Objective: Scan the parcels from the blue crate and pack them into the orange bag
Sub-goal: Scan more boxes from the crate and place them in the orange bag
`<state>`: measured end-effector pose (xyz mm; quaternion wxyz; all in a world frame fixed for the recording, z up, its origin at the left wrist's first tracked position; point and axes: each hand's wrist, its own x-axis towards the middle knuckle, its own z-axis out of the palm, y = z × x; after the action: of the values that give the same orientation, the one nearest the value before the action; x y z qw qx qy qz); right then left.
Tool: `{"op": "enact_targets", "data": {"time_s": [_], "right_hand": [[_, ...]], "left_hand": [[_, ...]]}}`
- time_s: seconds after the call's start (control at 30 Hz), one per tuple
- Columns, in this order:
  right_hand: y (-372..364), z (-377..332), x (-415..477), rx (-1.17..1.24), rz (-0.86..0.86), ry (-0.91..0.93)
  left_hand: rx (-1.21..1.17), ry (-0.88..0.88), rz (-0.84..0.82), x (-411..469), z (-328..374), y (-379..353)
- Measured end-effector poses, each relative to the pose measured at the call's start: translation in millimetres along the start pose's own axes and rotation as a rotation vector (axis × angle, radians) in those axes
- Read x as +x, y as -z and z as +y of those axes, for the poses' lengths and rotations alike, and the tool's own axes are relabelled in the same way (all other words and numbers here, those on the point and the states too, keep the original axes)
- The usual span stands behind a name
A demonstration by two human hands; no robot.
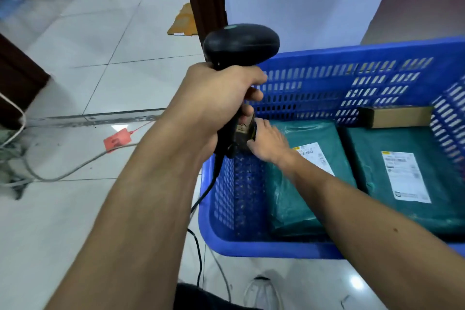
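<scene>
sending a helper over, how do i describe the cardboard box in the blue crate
Look in the blue crate, along its far wall at the right corner. A long narrow box lies there, behind the right green parcel. Unlike the flat green bags with white labels beside it, it is brown cardboard with a black end.

Bright, soft light glares off the glossy floor (75, 221); far corners blur, edges bow.

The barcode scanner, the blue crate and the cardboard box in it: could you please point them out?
barcode scanner (241, 43), head view, on its rounded black head.
blue crate (352, 50), head view, on its far rim.
cardboard box (402, 118), head view, on its brown long side.
</scene>
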<state>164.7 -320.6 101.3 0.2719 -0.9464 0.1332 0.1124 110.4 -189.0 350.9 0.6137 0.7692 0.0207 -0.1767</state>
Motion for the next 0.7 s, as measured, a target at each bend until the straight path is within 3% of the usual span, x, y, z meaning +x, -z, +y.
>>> {"op": "enact_targets", "data": {"time_s": [0.37,0.7], "right_hand": [[-13,-26,13,-0.338,-0.159,0.095],[-22,-12,12,-0.15,0.144,-0.026]], "left_hand": [[0.096,-0.067,-0.052,2,2,-13],[0.054,-0.08,-0.034,6,4,-10]]}}
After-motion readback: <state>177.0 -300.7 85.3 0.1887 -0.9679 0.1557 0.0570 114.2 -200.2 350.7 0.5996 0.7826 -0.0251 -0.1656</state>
